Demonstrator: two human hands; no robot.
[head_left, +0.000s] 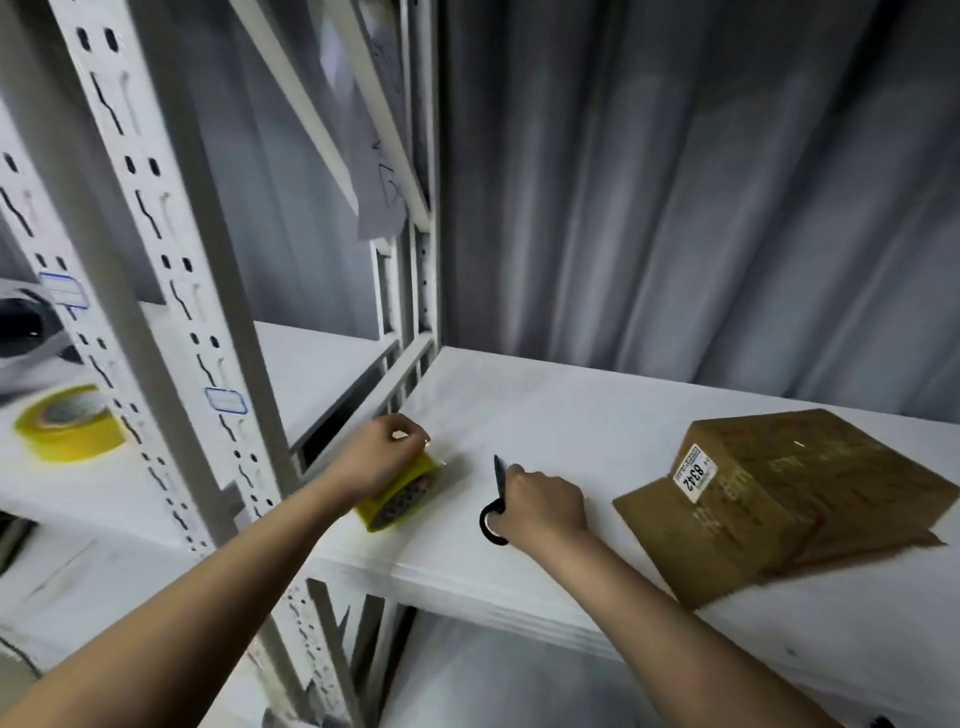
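The left hand (382, 457) curls over the yellow tape roll (410, 493), which looks light and stiff and is best gripped across its rim. The right hand (540, 506) clenches black scissors (499, 486) by the handles.

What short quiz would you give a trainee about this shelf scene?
1. True or false: the left hand grips a yellow tape roll on the white shelf.
2. What does the right hand hold? A. scissors B. a marker C. a cup
3. Fill in: the label on the cardboard box reads ____.
Key: 1 true; 2 A; 3 8342.
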